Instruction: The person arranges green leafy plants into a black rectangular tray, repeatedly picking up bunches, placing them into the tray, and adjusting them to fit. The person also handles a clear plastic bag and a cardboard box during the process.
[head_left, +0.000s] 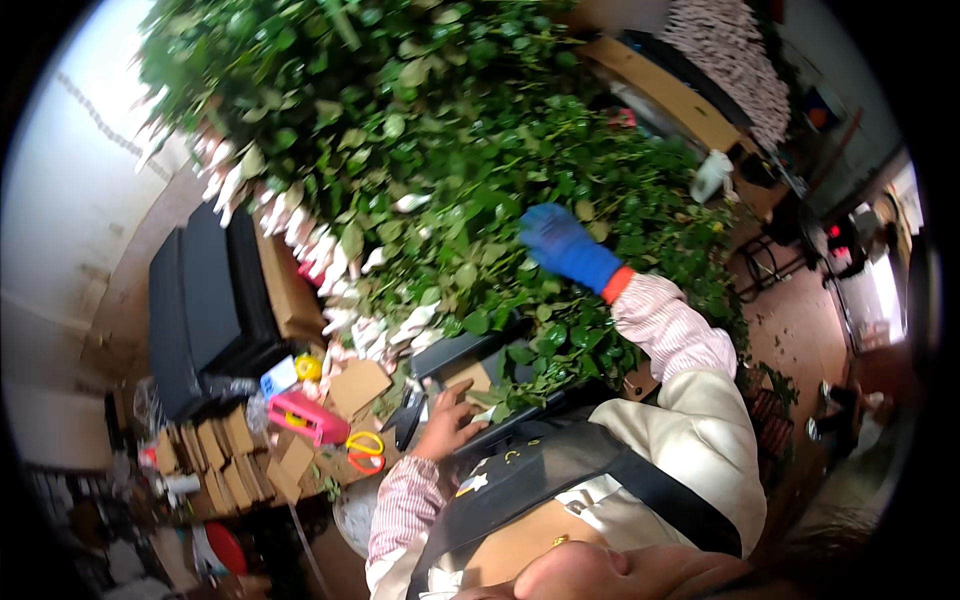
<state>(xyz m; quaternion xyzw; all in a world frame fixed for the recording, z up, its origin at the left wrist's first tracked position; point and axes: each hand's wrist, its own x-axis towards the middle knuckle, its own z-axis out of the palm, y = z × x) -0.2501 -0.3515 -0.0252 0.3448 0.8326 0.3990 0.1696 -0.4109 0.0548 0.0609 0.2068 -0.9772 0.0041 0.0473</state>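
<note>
A large heap of leafy green cut stems, seemingly roses (465, 165), lies across the surface before me. Pale buds (300, 232), seemingly in white sleeves, line its left side. My right hand (566, 244), in a blue glove with a red cuff, is over the leaves; its fingertips are blurred, and whether it grips a stem cannot be told. My left hand (448, 426) is bare, fingers apart, beside a black tray-like holder (517, 416) close to my apron. A few leafy stems lie in that holder, next to a piece of cardboard.
On the left are a pink tape dispenser (307, 418), orange-and-yellow scissors (365, 452), cardboard pieces (225, 457) and black boxes (214, 300). A white bottle (711, 176) stands at the right. More pale wrapped buds (727, 60) lie beyond a long cardboard box (667, 90).
</note>
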